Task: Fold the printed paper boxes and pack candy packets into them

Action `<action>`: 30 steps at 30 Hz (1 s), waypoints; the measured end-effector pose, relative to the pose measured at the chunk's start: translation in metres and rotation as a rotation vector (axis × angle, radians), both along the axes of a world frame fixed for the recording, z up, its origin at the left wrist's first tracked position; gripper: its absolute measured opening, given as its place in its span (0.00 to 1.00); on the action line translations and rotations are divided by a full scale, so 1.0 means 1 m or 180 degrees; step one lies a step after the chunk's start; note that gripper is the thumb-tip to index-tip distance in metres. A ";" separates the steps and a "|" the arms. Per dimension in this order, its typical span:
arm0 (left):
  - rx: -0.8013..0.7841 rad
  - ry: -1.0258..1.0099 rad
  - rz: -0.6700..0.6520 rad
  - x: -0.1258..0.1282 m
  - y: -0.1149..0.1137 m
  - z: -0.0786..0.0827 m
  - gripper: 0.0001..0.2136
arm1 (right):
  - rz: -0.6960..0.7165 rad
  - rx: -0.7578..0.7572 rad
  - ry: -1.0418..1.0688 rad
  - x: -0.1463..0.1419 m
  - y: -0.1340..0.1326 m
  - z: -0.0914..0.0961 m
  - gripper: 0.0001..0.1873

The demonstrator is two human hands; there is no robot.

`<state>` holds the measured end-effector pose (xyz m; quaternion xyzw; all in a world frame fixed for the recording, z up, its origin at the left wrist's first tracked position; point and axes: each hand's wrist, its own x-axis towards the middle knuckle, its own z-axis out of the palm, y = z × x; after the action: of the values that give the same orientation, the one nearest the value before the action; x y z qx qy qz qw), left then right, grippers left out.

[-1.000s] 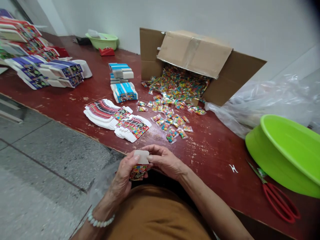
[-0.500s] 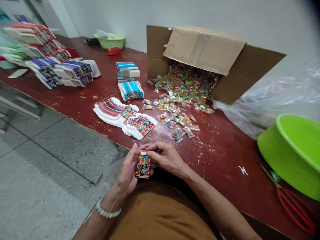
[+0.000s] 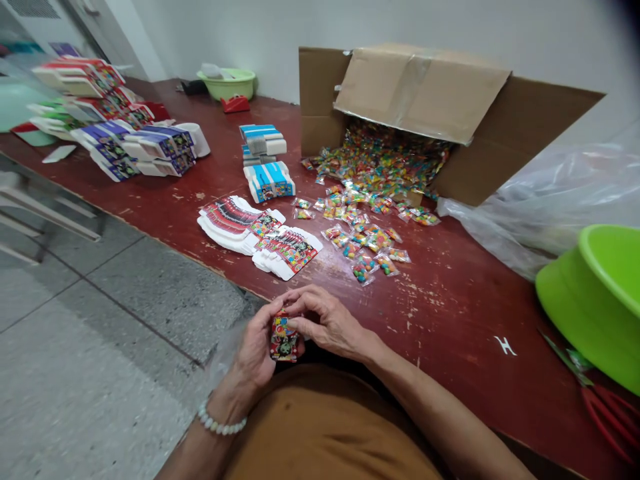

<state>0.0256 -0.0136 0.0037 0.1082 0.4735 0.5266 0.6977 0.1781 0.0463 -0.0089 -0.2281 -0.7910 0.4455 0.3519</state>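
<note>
My left hand (image 3: 256, 343) is closed round a small red printed candy box (image 3: 284, 345), held upright in front of my body just off the table edge. My right hand (image 3: 327, 323) grips the box's upper end, its thumb and fingers bent over the top. Those fingers hide part of the top edge. Beyond the hands, a fanned row of flat red and white cartons (image 3: 230, 223) lies on the table, with a smaller fan of cartons (image 3: 290, 250) beside it. Small clear packets of colourful candy (image 3: 363, 267) are scattered to the right of these.
A large cardboard box (image 3: 420, 90) on its side spills candy packets onto the red table (image 3: 430, 300). Banded blue cartons (image 3: 270, 181) and purple cartons (image 3: 160, 147) stand further back. At right are a green basin (image 3: 585, 293) and red-handled scissors (image 3: 607, 413).
The white flap that showed at the box's top is out of sight, and my right fingers have come down over that end. The view has turned slightly left.
</note>
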 end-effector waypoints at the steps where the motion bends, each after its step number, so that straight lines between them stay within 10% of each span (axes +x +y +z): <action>1: 0.0001 0.0133 -0.0030 -0.003 -0.004 -0.005 0.22 | -0.0037 0.0009 -0.0088 -0.002 0.007 -0.003 0.05; 9: 0.0354 0.2132 0.0225 -0.044 -0.033 -0.042 0.26 | -0.1915 0.0378 -0.1261 -0.023 0.103 -0.024 0.28; 17: 0.1043 0.2691 0.0741 -0.043 -0.014 -0.020 0.15 | -0.2312 -0.0623 -0.0824 -0.030 0.110 -0.017 0.27; 22: 0.1456 0.2632 0.0652 -0.046 0.008 0.006 0.23 | -0.1274 -0.1313 0.0204 -0.005 0.086 0.009 0.15; 27: 0.0937 0.0286 -0.1641 -0.027 0.003 0.016 0.26 | 0.0284 -0.1691 0.0661 0.013 0.045 0.037 0.16; 30: 0.0817 -0.0438 -0.1823 -0.010 -0.005 0.010 0.21 | 0.0429 -0.1787 0.0667 0.011 0.033 0.040 0.17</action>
<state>0.0156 -0.0184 0.0140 0.2882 0.3052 0.3703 0.8286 0.1894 0.0791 0.0316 -0.2161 -0.6097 0.6902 0.3245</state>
